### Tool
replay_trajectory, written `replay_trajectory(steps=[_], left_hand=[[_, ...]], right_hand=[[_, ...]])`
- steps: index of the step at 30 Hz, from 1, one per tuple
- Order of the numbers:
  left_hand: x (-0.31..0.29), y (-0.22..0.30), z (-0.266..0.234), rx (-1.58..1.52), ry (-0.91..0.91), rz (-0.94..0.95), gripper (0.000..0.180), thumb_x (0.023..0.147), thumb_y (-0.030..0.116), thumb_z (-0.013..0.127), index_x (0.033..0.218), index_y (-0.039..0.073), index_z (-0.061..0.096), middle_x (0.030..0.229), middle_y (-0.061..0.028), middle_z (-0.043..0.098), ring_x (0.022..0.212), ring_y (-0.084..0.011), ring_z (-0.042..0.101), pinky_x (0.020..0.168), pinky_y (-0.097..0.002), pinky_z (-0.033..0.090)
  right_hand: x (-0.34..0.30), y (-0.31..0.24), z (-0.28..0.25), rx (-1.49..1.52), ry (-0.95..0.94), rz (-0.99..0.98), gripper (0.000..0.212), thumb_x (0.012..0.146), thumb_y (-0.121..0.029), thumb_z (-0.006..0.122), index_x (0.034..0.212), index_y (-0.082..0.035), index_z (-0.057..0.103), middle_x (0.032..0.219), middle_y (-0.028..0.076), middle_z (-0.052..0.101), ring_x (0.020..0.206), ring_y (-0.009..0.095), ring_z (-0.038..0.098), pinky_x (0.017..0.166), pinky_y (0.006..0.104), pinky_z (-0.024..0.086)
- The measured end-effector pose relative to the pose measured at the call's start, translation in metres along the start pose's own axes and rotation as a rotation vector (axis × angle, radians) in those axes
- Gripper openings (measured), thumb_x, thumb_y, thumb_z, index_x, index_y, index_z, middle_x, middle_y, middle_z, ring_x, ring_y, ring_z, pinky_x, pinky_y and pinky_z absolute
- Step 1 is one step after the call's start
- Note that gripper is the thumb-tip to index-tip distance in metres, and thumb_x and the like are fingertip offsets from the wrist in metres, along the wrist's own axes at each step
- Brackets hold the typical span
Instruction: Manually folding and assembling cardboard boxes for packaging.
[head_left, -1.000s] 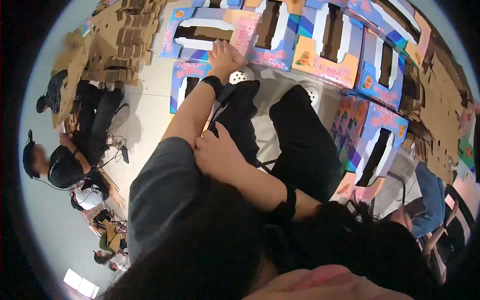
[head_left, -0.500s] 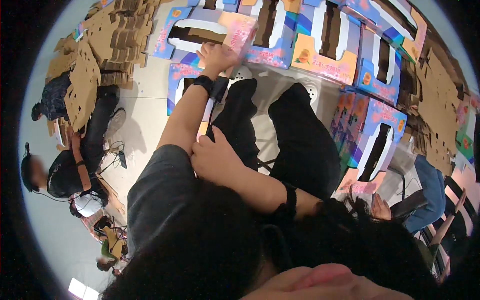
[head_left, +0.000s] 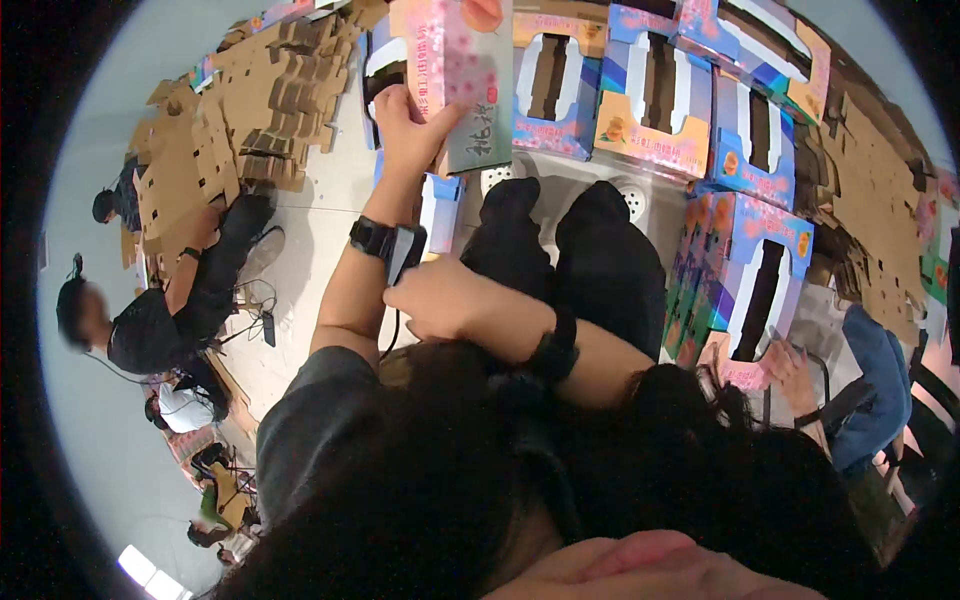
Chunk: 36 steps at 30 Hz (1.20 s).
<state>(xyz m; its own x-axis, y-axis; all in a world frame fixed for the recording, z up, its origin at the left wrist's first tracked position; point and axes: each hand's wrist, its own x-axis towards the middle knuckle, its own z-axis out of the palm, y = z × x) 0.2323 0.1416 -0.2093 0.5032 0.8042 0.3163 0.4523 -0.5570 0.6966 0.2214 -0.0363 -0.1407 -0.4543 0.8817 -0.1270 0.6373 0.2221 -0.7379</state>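
Observation:
My left hand (head_left: 408, 125) is closed on the near left side of a printed carton (head_left: 470, 85), its thumb against the pink face. The carton is tilted up, showing a pink blossom-printed face and a grey-green side. Behind the hand, part of another blue carton (head_left: 388, 70) shows. My right hand (head_left: 440, 300) is curled next to my left forearm, just below the black wrist device (head_left: 388, 245); its fingertips are turned away, so what they hold, if anything, is hidden.
Several open-topped printed cartons (head_left: 655, 110) stand in a row ahead, with more upright cartons (head_left: 745, 280) at the right. Flattened brown cardboard (head_left: 280, 100) is stacked far left. A seated co-worker (head_left: 140, 330) is at the left; another person's hand (head_left: 790, 375) touches a right-hand carton.
My left hand has lifted and tilted the carton, exposing its grey-green side. My right hand has moved slightly to the right. At the right, another person's hand has reached a carton.

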Motion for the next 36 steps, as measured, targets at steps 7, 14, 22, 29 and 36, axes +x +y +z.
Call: replay_trajectory(steps=[7,14,22,29,36], left_hand=[[-0.032,0.098,-0.108,-0.498,0.047,0.018,0.050,0.066,0.026,0.077,0.099,-0.003,0.053,0.100,-0.0095,0.043,0.092,-0.0198,0.046,0.080,-0.0298,0.040],[-0.114,0.185,-0.228,-0.088,0.064,0.621,0.063,0.054,0.025,0.077,0.106,0.000,0.052,0.101,-0.0122,0.050,0.095,-0.0265,0.049,0.084,-0.0353,0.040],[-0.172,0.242,-0.232,-0.009,0.144,0.926,0.068,0.049,0.040,0.078,0.099,0.003,0.053,0.106,-0.0147,0.051,0.110,-0.0329,0.048,0.105,-0.0538,0.011],[-0.203,0.232,-0.198,-0.062,0.072,0.957,0.059,0.046,0.047,0.076,0.082,0.007,0.053,0.097,-0.0094,0.053,0.109,-0.0292,0.051,0.106,-0.0599,-0.002],[-0.235,0.216,-0.164,-0.070,0.037,0.899,0.051,0.048,0.039,0.077,0.078,0.008,0.049,0.101,-0.0092,0.045,0.118,-0.0302,0.044,0.104,-0.0617,0.008]], right_hand=[[-0.058,-0.031,-0.057,1.153,-0.050,-0.430,0.036,0.080,-0.029,0.064,0.102,-0.001,0.062,0.062,0.009,0.062,0.051,0.017,0.059,0.051,0.0271,0.049],[-0.125,0.036,-0.029,1.378,-0.173,-1.378,0.066,0.086,-0.055,0.042,0.103,0.006,0.060,0.059,0.017,0.061,0.045,0.022,0.059,0.054,0.0358,0.053],[-0.268,0.002,0.010,1.168,0.432,-0.513,0.051,0.088,-0.042,0.044,0.102,0.005,0.059,0.064,0.016,0.063,0.054,0.027,0.063,0.068,0.0436,0.052],[-0.302,-0.083,-0.016,1.276,1.231,-0.626,0.070,0.084,-0.054,0.045,0.133,-0.004,0.035,0.113,0.018,0.054,0.107,0.028,0.052,0.098,0.0445,0.036],[-0.264,-0.152,-0.010,0.488,1.666,-0.204,0.080,0.079,-0.025,0.063,0.143,-0.008,0.017,0.140,0.019,0.029,0.129,0.030,0.034,0.103,0.0427,0.032]])
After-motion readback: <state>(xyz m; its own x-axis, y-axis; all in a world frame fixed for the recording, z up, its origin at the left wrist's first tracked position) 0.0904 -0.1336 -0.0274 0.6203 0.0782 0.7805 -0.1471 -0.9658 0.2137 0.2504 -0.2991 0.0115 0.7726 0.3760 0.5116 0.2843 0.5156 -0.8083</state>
